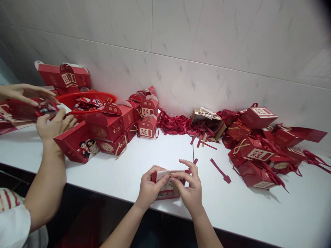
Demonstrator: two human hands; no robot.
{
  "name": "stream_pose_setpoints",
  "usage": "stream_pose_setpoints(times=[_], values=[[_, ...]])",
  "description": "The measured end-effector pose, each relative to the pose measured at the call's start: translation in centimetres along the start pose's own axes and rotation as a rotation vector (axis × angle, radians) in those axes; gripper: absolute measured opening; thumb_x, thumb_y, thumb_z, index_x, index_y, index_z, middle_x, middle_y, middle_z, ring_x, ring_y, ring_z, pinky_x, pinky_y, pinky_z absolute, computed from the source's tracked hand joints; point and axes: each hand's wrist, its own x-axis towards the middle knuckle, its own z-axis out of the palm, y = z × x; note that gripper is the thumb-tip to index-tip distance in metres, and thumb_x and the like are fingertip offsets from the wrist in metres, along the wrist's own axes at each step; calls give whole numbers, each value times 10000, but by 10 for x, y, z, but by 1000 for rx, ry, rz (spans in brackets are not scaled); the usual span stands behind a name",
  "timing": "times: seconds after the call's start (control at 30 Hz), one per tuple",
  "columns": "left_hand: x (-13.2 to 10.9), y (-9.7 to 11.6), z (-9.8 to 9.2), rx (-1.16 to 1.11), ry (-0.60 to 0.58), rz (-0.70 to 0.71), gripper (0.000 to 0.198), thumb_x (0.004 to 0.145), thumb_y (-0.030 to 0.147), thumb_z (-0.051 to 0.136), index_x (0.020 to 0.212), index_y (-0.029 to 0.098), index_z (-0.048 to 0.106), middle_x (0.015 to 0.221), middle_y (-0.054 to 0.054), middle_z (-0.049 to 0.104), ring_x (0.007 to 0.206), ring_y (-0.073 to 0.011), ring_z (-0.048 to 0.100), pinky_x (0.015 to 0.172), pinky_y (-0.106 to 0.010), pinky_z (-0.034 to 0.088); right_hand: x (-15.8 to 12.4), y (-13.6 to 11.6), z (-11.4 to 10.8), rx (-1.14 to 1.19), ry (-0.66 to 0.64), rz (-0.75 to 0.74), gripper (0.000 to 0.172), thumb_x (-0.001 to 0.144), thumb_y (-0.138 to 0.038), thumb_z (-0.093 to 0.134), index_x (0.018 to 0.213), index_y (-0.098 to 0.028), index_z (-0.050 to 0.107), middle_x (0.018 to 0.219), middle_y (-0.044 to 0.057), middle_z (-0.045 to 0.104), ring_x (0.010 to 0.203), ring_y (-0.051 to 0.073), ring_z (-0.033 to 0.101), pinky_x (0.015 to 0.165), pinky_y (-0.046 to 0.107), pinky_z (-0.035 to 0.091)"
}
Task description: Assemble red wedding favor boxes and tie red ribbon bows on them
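My left hand point(149, 187) and my right hand point(190, 186) both grip a small red gift box point(168, 184) just above the white counter's point(129, 165) front edge. The fingers of each hand are curled round the box's ends, thumbs on its top flap. A loose red ribbon strip point(220, 171) lies on the counter just right of my right hand.
A heap of red boxes and ribbons point(258, 148) fills the right side. Stacked finished boxes point(121, 120) and a red basin of sweets point(88, 101) stand at left. Another person's hands point(51, 124) work on a red box at far left. A tiled wall backs the counter.
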Motion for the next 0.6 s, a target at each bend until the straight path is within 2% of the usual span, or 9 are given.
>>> stream_pose_setpoints(times=[0.2, 0.6], values=[[2, 0, 1, 2, 1, 0, 102, 776, 255, 681, 748, 167, 637, 713, 7, 623, 678, -132, 589, 653, -235, 459, 0, -8, 2, -61, 13, 7, 116, 821, -172, 651, 817, -270, 712, 1165, 66, 578, 1133, 279, 458, 943, 497, 371], [-1, -3, 0, 12, 2, -17, 136, 775, 285, 687, 751, 162, 634, 717, 3, 619, 684, -139, 584, 660, -243, 453, -6, -27, 8, -132, 73, 169, 96, 846, -248, 615, 791, -262, 693, 1123, 63, 601, 1097, 288, 490, 931, 491, 345]])
